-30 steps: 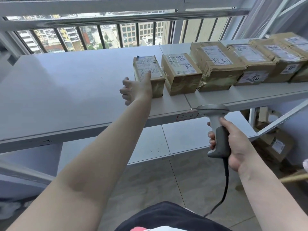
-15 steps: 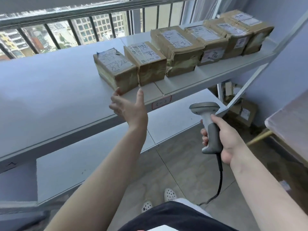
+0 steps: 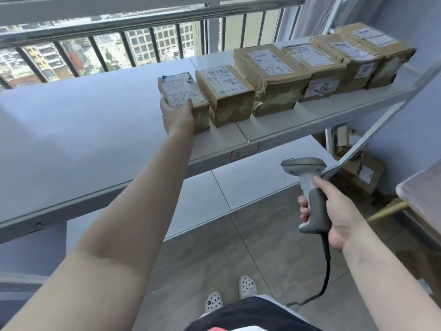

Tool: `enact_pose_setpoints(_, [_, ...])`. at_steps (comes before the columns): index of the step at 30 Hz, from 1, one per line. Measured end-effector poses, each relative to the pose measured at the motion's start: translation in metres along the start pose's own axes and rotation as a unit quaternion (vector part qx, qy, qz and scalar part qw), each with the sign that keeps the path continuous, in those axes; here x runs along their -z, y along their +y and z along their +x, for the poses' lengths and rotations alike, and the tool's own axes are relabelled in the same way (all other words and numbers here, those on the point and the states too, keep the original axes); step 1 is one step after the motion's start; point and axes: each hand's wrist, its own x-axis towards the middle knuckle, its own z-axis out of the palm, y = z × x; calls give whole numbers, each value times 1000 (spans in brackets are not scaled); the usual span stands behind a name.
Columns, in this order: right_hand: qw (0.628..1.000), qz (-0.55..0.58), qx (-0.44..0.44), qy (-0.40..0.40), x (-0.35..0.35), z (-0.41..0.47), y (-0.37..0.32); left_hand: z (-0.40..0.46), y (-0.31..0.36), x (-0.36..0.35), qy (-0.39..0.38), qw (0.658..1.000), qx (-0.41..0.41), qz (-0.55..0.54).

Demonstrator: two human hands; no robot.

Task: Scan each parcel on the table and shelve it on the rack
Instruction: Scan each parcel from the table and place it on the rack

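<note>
A row of several brown taped parcels stands on the white top shelf of the rack. My left hand grips the near end of the leftmost parcel, thumb on its labelled top and fingers on its left side. That parcel sits against the second parcel. Lower right, my right hand holds the grey corded barcode scanner by its handle, head up, in front of the lower shelf.
The left half of the top shelf is bare. A lower shelf runs beneath it. A table corner shows at the right edge, a cardboard box sits on the floor behind the rack, and a railing runs behind.
My left hand drew back off the leftmost parcel, then reached forward again and now grips its near end. The view swung right and back; the scanner hand stayed put.
</note>
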Motion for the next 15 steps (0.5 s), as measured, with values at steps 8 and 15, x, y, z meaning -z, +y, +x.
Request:
enact_pose_setpoints(8, [999, -20, -3, -29, -13, 9, -8, -3, 7, 7, -6, 1000, 8, -3])
enact_pose_setpoints(15, [999, -23, -5, -26, -9, 12, -9, -21, 9, 7, 48, 996, -26, 65])
